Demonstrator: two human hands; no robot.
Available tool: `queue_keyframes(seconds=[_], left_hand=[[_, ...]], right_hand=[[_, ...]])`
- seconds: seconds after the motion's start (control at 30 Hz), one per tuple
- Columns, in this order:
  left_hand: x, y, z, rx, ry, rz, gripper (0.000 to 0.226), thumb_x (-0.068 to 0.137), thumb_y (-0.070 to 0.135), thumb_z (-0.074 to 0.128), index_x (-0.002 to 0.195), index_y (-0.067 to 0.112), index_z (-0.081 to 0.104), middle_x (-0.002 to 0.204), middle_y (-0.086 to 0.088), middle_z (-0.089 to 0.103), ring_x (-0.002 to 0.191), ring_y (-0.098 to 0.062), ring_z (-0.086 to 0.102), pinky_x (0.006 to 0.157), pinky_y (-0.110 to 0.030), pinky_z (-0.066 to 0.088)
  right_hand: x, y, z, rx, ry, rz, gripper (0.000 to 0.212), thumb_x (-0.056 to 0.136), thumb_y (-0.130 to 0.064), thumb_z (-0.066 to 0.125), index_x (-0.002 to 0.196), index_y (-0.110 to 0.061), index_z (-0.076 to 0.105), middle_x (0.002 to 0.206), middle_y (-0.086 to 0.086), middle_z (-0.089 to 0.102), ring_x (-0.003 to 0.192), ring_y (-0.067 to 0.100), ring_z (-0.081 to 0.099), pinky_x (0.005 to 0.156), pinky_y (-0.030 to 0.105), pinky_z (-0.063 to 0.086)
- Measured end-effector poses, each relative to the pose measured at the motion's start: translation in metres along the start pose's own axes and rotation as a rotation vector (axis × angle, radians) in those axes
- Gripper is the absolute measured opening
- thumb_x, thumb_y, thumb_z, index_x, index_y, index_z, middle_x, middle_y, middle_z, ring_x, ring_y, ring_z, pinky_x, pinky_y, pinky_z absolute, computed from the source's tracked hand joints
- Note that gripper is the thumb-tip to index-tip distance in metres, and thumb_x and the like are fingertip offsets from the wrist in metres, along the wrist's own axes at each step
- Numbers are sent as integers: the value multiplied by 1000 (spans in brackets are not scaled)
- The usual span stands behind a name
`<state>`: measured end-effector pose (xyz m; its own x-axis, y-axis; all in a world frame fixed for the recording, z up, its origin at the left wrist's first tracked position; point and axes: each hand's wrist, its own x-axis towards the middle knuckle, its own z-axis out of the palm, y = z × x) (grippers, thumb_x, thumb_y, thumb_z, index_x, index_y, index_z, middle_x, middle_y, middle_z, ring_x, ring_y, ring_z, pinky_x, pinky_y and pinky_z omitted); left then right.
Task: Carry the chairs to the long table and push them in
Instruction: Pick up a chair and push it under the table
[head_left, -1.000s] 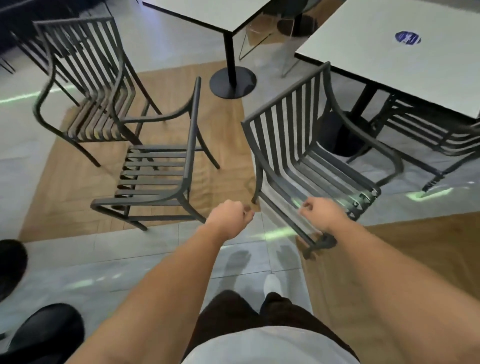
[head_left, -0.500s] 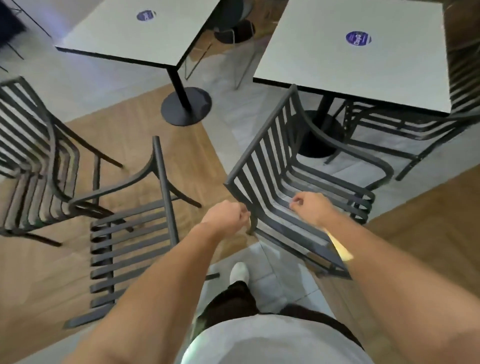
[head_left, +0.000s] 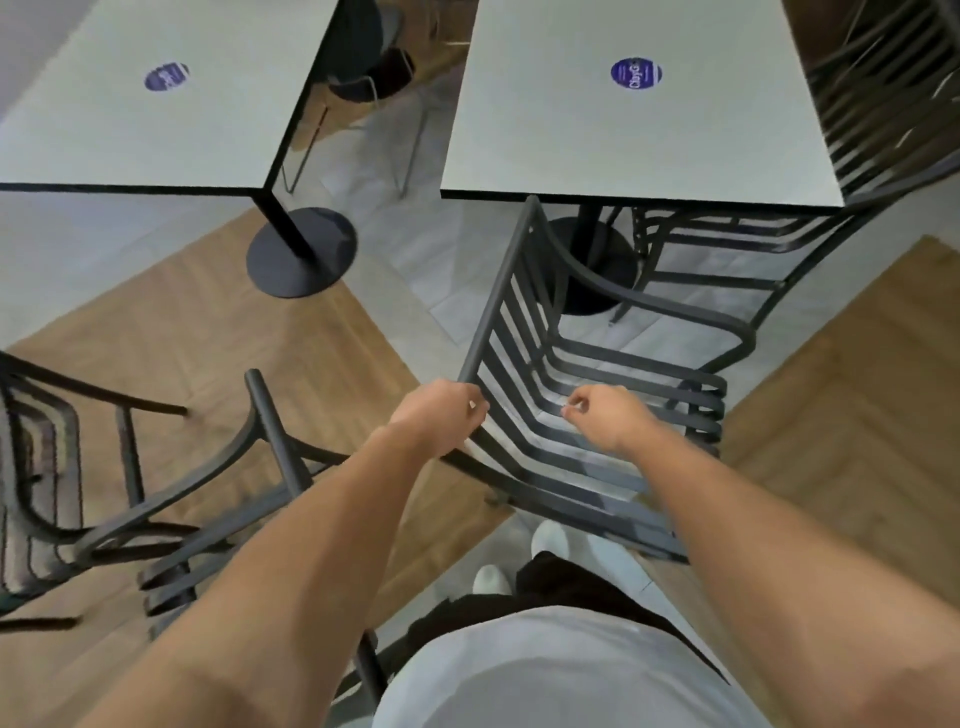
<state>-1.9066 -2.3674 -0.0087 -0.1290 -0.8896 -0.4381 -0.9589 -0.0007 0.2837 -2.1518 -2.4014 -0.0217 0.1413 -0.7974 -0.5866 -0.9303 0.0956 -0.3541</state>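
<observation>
I hold a dark metal slatted armchair (head_left: 675, 318) tilted, in front of my legs, with its top rail pointing at the near edge of the right white table (head_left: 623, 150). My left hand (head_left: 441, 415) grips the corner of the chair's backrest frame. My right hand (head_left: 605, 415) has its fingers curled round one of the chair's slats. A matching chair (head_left: 727, 244) stands pushed in under the right part of that table. The table's black pedestal base shows behind the held chair.
A second white table (head_left: 156, 135) on a black round foot (head_left: 301, 254) stands to the left, with a gap between the two tops. Two more slatted chairs (head_left: 270, 431) (head_left: 31, 467) stand close at my left. Another chair (head_left: 883, 104) sits at the far right.
The held chair and I have moved forward, so the right table is now much closer and right above the chair. The loose chairs have dropped back to my left.
</observation>
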Motion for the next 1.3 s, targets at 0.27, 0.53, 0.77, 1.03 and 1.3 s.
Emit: queue_keyframes(seconds=[0.27, 0.53, 0.77, 1.03, 1.3], left_hand=[[53, 0, -27, -17, 10, 120, 37, 109, 40, 41, 126, 20, 67, 110, 0, 70, 98, -19, 65, 94, -40, 55], [115, -29, -54, 95, -1, 302, 32, 108, 33, 43, 122, 18, 68, 107, -2, 70, 96, -24, 66, 89, -44, 57], [184, -59, -78, 320, -70, 520, 58, 98, -1, 48, 150, 24, 49, 145, -7, 51, 130, -32, 51, 103, -46, 48], [238, -58, -81, 511, -69, 767, 75, 92, -8, 55, 157, 23, 36, 164, -3, 31, 151, -27, 25, 118, -46, 34], [248, -45, -72, 621, -88, 805, 61, 100, 8, 57, 156, 24, 39, 169, -3, 23, 157, -25, 9, 125, -45, 14]], right_hand=[[31, -3, -14, 2, -22, 54, 34, 104, -45, 52, 124, -22, 65, 118, 6, 68, 105, 25, 61, 89, 37, 50], [57, -43, -1, 181, 4, 165, 37, 102, -51, 54, 123, -23, 66, 119, 6, 69, 102, 23, 59, 89, 36, 46], [82, -110, 28, 552, 6, 323, 81, 89, -79, 49, 142, -19, 54, 143, 5, 58, 134, 29, 52, 111, 43, 39], [101, -162, 69, 489, -15, 496, 71, 92, -53, 66, 139, -3, 47, 133, 16, 59, 124, 35, 56, 99, 39, 48], [95, -176, 83, 512, 111, 528, 14, 99, -26, 64, 104, -13, 65, 75, -3, 49, 59, 6, 40, 47, 20, 28]])
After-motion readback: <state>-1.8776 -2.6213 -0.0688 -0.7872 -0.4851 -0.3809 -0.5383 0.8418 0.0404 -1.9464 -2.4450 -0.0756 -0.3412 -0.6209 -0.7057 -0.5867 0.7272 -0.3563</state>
